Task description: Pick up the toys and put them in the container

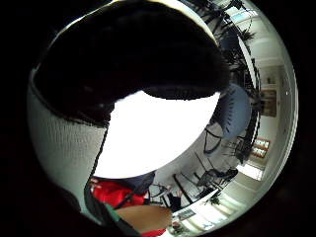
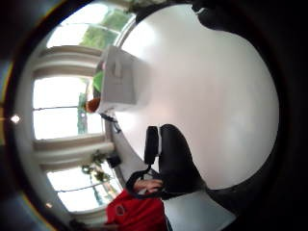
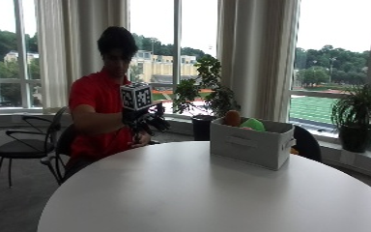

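Toys (image 3: 243, 122) sat inside the grey container (image 3: 249, 145) near the table's (image 3: 192, 193) far edge; none remained outside, so the task looked finished. The gloved right hand (image 3: 148, 121) hovered at the near edge, fingers relaxed, holding nothing.

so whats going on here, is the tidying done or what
A person in a red shirt sits at a round white table with the gloved right hand raised near the chest, above the table edge, apparently holding nothing. A grey container stands on the table, and an orange toy and a green toy poke out of its top. No toys are visible loose on the tabletop, so the pickup looks largely done.
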### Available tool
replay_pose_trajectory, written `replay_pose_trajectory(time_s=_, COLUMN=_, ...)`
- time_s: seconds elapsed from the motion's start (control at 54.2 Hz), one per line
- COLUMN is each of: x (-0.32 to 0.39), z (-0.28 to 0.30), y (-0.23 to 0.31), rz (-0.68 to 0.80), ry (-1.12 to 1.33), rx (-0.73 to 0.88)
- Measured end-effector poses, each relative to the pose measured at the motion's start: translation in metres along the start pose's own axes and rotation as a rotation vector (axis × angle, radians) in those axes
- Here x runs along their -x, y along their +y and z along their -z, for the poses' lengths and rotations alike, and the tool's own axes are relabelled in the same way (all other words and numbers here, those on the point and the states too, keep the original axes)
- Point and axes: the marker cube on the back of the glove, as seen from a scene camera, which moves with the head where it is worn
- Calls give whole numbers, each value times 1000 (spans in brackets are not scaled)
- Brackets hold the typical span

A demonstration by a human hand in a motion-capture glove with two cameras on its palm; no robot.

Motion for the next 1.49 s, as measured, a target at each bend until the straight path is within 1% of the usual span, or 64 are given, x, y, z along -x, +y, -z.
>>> replay_pose_trajectory(time_s=1.494, x=0, z=-1, y=-2, rz=-1, ry=-23, rx=17)
